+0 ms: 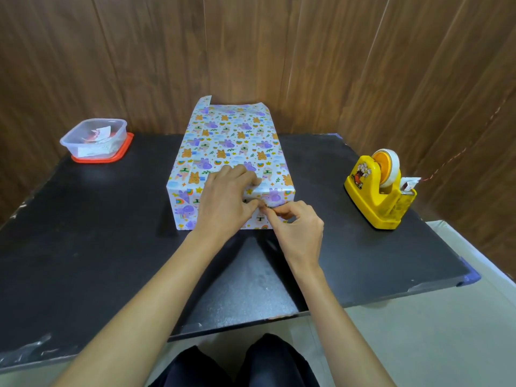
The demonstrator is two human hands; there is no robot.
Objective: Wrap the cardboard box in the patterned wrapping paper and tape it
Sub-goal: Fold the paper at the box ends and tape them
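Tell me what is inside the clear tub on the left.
The tub holds crumpled white paper scraps, some marked red. It stands on a red lid; the scraps cover whatever lies beneath them.

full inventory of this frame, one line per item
wrapped box: 1, white paper with purple-and-orange cartoon print, table centre, far end unfolded
tape dispenser: 1, yellow, table right, tape roll loaded
plastic container: 1, clear, on red lid, table far left
table: 1, black, under everything
wall: 1, brown wood panelling, behind table
legs: 2, dark trousers, bottom edge
left hand: 1, grips wrapped box's near top edge
right hand: 1, pinches fold on its near face
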